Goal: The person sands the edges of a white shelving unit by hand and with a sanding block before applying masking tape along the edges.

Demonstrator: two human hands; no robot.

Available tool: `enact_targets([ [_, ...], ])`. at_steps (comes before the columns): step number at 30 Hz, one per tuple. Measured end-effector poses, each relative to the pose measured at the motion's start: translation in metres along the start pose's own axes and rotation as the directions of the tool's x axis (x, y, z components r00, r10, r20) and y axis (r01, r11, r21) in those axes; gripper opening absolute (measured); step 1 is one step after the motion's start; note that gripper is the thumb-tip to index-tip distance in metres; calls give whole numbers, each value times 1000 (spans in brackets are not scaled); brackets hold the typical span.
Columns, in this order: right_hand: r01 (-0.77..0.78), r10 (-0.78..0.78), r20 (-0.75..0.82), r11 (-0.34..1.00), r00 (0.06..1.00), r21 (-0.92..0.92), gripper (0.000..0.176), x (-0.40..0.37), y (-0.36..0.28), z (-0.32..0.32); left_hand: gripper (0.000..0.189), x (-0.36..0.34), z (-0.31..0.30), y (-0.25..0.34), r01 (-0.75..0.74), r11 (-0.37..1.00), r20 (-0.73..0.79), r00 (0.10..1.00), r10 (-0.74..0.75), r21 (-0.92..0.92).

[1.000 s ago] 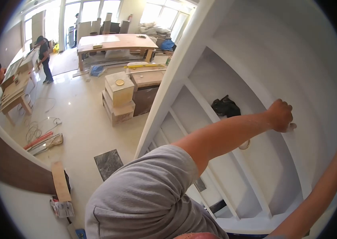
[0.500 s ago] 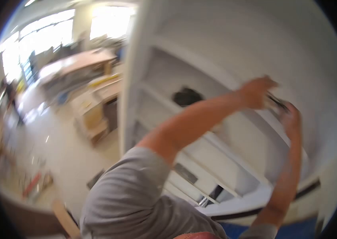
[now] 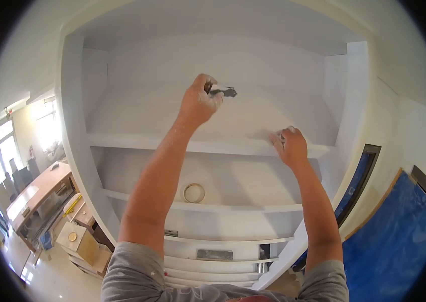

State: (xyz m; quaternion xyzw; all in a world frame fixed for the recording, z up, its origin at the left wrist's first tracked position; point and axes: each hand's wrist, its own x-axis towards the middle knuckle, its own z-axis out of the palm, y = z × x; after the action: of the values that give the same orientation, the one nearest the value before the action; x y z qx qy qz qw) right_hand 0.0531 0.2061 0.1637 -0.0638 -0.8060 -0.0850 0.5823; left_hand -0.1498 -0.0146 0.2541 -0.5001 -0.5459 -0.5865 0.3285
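Note:
My left hand (image 3: 200, 103), dusted with white, is raised in front of the top compartment of a white shelf unit (image 3: 213, 146). Its fingers are closed around a small dark tool that looks like a putty knife (image 3: 229, 92), with white material on it. Lower and to the right, my right hand (image 3: 293, 147) is near the front edge of the upper shelf board. The fingers there are pinched together, white at the tips. A greyish bit shows between them, too small to name.
A pale ring like a tape roll (image 3: 194, 193) rests on the shelf below. Further down are a grey metal plate (image 3: 214, 254) and a shiny cylinder (image 3: 262, 267). Blue sheeting (image 3: 394, 241) hangs on the right. A workbench (image 3: 42, 191) and wooden boxes (image 3: 78, 241) stand at left.
My view has swung right to face the shelves squarely. My hands, close together at the dark tool before, are now apart, the tool in the left one.

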Motion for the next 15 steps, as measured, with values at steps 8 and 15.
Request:
enact_targets([
  [8,31,-37,-103,998,994,-61,39,-6,2,11,49,94,14,58,22,968,-21,999,-28,-249],
  [15,-165,163,-21,973,986,-161,43,-20,87,-39,48,154,69,80,-129,861,-267,964,-8,-491],
])
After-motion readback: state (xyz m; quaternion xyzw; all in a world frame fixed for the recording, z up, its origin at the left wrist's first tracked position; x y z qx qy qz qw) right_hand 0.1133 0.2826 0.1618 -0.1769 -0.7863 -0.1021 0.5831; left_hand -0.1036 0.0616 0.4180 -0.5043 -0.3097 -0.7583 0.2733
